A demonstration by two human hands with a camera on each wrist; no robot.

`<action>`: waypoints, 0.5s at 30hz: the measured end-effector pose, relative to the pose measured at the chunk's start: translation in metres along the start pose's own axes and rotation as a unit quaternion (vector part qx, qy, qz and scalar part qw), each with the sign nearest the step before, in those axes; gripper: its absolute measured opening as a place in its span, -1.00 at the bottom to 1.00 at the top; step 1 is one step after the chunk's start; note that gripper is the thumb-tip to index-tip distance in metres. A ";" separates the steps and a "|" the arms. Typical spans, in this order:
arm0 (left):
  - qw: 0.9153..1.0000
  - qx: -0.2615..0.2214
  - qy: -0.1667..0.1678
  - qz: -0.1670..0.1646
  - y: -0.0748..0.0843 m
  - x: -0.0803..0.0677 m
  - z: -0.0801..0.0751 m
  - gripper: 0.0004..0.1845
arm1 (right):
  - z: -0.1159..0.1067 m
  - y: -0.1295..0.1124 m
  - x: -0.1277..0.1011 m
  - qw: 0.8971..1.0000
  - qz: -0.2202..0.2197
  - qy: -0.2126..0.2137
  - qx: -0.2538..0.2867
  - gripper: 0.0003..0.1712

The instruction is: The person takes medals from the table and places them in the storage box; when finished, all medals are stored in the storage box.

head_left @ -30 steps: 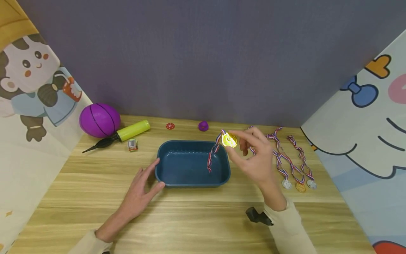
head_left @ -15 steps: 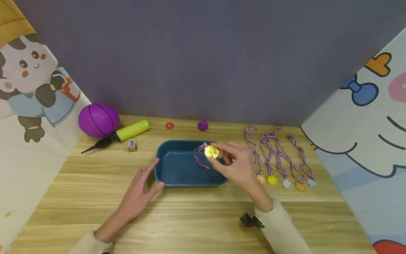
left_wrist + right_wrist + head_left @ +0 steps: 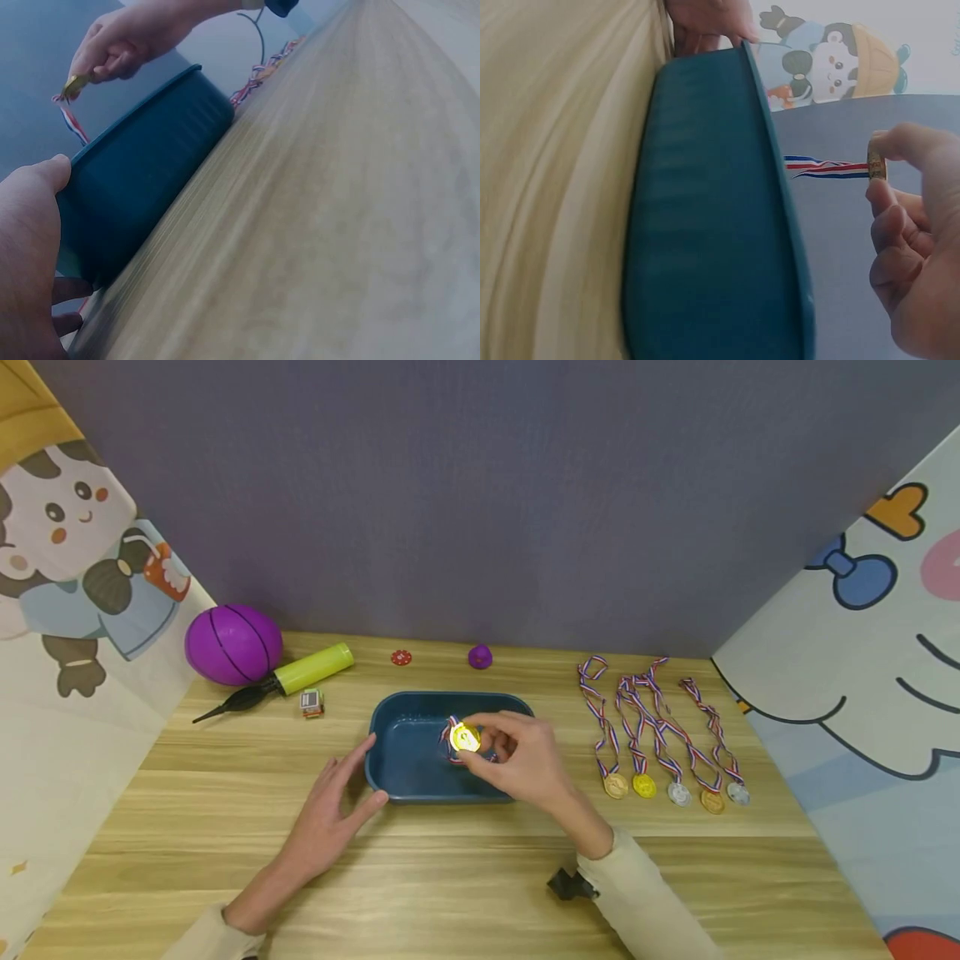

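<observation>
My right hand (image 3: 517, 760) pinches a gold medal (image 3: 465, 738) by its disc, just above the inside of the dark blue tub (image 3: 397, 760). The medal's red, white and blue ribbon (image 3: 826, 167) hangs from it into the tub. In the right wrist view the medal (image 3: 877, 166) sits edge-on between thumb and forefinger. My left hand (image 3: 330, 810) rests against the tub's near left corner, its thumb (image 3: 46, 174) on the rim and its fingers straight. Several more medals (image 3: 660, 731) lie in a row on the wooden table to the right of the tub.
A purple ball (image 3: 234, 644) and a yellow-green pump (image 3: 288, 677) lie at the back left. A small toy car (image 3: 312, 702), a red disc (image 3: 401, 657) and a purple cap (image 3: 480, 657) sit behind the tub. Printed panels wall in both sides.
My right hand has carried the gold medal leftwards and down, from the tub's far right corner to over its middle. The ribbon has gathered into the tub. My left hand has stayed put.
</observation>
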State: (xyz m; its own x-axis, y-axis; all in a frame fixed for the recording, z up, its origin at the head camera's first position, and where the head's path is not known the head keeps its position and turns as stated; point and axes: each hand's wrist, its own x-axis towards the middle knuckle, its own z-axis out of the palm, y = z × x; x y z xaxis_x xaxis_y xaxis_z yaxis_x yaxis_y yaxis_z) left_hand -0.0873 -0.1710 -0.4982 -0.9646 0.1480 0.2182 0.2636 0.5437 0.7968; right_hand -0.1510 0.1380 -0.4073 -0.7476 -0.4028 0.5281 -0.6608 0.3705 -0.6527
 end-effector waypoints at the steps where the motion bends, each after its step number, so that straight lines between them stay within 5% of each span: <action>1: 1.000 0.000 0.000 0.000 0.000 0.000 0.000 -0.17 | 0.003 0.000 0.001 1.000 0.002 -0.004 -0.005 -0.63; 15: 1.000 0.000 -0.003 0.000 0.001 0.000 -0.001 -0.17 | 0.037 -0.001 0.010 0.992 0.026 -0.117 -0.050 -0.66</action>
State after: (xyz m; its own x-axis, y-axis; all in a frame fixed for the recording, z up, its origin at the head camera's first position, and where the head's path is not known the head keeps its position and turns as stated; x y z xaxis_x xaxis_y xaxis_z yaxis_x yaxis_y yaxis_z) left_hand -0.0866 -0.1711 -0.4973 -0.9645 0.1538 0.2145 0.2639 0.5434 0.7970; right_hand -0.1558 0.1029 -0.4214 -0.7522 -0.5595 0.3481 -0.6345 0.4726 -0.6116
